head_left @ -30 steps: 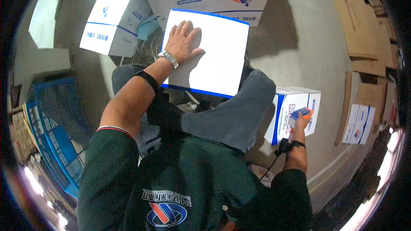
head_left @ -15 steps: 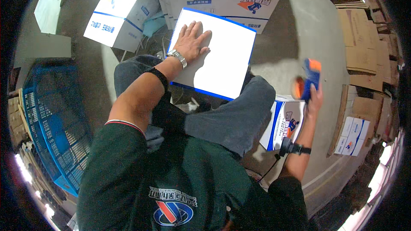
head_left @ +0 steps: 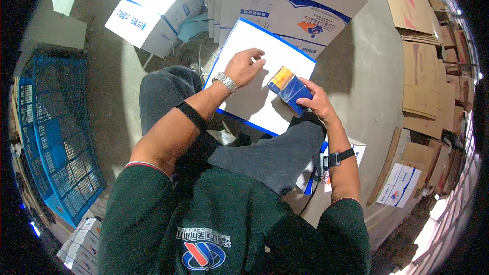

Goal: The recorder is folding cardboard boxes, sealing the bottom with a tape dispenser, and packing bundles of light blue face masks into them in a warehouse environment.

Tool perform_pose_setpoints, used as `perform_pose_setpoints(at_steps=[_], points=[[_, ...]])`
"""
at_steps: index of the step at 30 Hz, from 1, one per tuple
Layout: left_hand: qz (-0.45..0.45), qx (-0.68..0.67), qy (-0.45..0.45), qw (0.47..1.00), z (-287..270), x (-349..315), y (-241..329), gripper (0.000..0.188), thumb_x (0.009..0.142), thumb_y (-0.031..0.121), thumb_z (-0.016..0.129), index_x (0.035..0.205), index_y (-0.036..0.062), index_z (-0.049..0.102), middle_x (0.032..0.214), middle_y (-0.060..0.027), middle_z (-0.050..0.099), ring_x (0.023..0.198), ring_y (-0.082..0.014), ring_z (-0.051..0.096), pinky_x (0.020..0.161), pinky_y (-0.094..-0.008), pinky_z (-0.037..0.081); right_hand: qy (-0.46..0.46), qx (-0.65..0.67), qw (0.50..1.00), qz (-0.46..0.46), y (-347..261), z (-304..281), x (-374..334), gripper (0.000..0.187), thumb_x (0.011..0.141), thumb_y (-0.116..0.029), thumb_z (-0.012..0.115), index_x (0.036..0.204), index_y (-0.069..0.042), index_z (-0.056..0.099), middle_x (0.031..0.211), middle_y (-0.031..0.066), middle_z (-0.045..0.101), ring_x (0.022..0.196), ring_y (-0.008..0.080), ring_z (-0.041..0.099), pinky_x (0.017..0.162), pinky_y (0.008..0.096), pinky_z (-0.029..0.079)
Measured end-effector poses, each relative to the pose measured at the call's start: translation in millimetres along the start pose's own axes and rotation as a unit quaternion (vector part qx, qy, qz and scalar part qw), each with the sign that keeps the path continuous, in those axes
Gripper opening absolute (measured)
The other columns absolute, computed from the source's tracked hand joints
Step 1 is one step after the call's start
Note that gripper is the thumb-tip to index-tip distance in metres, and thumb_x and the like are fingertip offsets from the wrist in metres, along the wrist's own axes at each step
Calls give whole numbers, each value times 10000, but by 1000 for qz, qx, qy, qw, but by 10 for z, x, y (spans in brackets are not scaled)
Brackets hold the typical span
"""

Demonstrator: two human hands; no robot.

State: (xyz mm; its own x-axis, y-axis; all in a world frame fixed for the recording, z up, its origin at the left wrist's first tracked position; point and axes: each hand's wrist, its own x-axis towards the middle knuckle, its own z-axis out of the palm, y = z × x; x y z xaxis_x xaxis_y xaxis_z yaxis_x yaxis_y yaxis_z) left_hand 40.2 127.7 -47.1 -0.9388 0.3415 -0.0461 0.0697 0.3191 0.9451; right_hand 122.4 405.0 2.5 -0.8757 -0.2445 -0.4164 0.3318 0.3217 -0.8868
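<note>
Near lettered cartons (head_left: 290, 18), left hand (head_left: 245, 67) loosely curled, the right hand (head_left: 320, 103) grips a blue-yellow block (head_left: 289, 89).

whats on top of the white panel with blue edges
Over the panel are the left hand and a blue-and-yellow item in the right hand; contact is unclear. The patches beneath them are covered.

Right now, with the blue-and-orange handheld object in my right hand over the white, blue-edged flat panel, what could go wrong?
Your right hand grips the blue-and-orange object toward one end, so it might slip and strike the white panel. Your left hand is close by, so its fingers could get bumped. The thin black cable below your black right wrist strap might snag on the white-and-blue carton beside your right leg.
</note>
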Motion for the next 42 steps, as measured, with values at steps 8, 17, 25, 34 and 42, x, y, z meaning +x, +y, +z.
perform_pose_setpoints(at_steps=[8, 17, 25, 34, 42], points=[[-290, -304, -166, 892, 354, -65, 58, 389, 971, 389, 515, 863, 52, 678, 700, -51, 645, 547, -130, 581, 485, -279, 439, -7, 19, 1000, 9, -74, 23, 3, 750, 704, -204, 809, 1339, 38, 492, 1204, 76, 598, 1071, 156, 572, 975, 290, 430], [-195, -218, -48, 955, 293, -74, -85, 211, 924, 174, 530, 859, 36, 676, 700, -49, 647, 549, -145, 582, 511, -283, 475, -5, -109, 994, -1, -370, 22, 9, 698, 693, -243, 791, 1287, 30, 548, 1151, 92, 632, 1019, 165, 595, 930, 300, 461], [-202, -95, 126, 967, -875, 26, -631, 203, 864, 192, 644, 741, 30, 643, 612, -35, 599, 506, -127, 552, 474, -270, 433, -35, -252, 967, 8, -626, 133, 186, 630, 677, -300, 779, 1209, -6, 612, 1143, 162, 661, 1041, 238, 629, 939, 340, 460], [-238, -71, 202, 947, -1110, -81, -641, 197, 803, 203, 739, 848, 14, 704, 699, -21, 662, 581, -89, 576, 528, -257, 457, -21, -257, 966, -24, -753, 531, 566, 553, 685, -337, 762, 1133, -29, 659, 1044, 183, 685, 933, 287, 663, 871, 352, 498], [-256, -98, 210, 938, -1050, 37, -956, 174, 814, 177, 725, 863, 12, 703, 748, -36, 685, 603, -91, 576, 538, -245, 459, -18, -298, 954, -29, -720, 580, 772, 585, 667, -365, 762, 1131, -22, 659, 1043, 213, 680, 955, 320, 662, 879, 372, 500]])
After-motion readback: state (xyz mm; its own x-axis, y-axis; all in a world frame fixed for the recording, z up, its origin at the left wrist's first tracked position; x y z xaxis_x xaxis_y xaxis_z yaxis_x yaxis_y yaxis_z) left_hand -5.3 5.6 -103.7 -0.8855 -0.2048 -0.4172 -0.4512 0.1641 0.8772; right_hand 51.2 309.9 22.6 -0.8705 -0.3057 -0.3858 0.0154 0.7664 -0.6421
